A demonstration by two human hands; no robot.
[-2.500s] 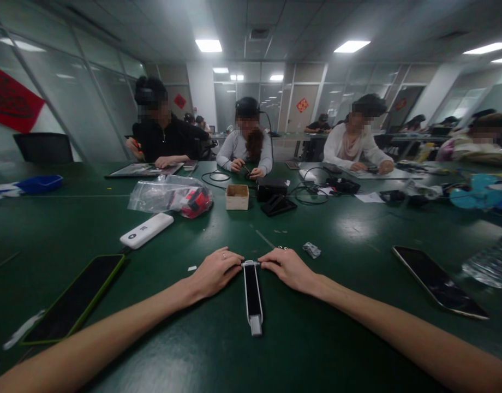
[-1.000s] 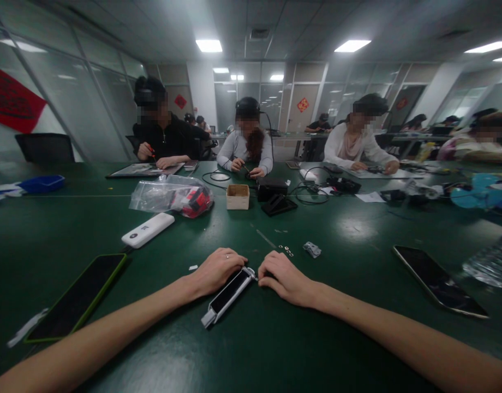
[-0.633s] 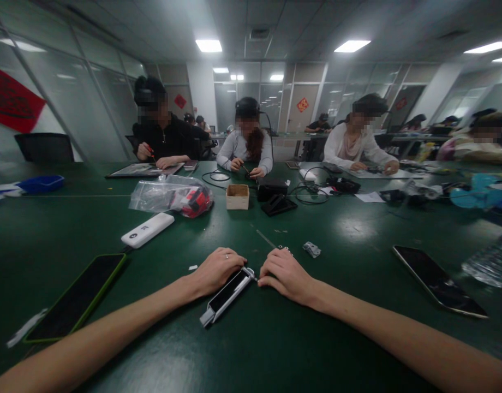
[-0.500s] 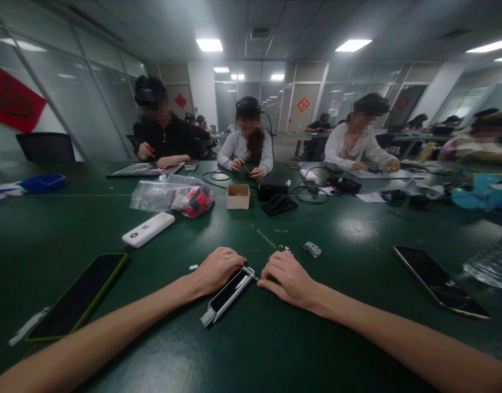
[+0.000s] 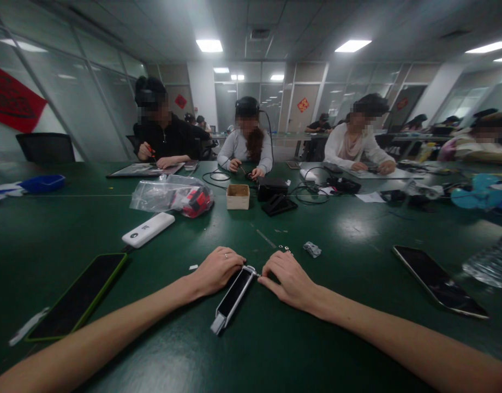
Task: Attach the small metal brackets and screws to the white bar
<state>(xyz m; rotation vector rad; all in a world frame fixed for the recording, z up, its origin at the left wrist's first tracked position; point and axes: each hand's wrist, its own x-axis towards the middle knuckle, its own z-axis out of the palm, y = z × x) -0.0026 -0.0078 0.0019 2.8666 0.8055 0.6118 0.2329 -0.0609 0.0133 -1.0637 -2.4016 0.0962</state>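
A narrow grey-white frame with a dark inside (image 5: 235,295) lies slanted on the green table, its lower end pointing toward me. My left hand (image 5: 221,268) is closed at its upper left end, fingertips pressed together by the top edge. On the other side, my right hand (image 5: 287,278) pinches a small thin part at the frame's upper right corner. What that part is, I cannot make out. Several small rings (image 5: 285,249) lie just beyond my right hand, with a crumpled grey piece (image 5: 312,249) to their right.
At the left are a green-edged phone (image 5: 79,295) and a white power bank (image 5: 148,230). Farther off stand a plastic bag (image 5: 173,196) and a small box (image 5: 238,197). Another phone (image 5: 439,281) and a clear bottle (image 5: 490,262) lie right. People sit across the table.
The frame's lower end has swung to the right and slightly toward me, and the frame looks steeper. Both hands have stayed nearly in place.
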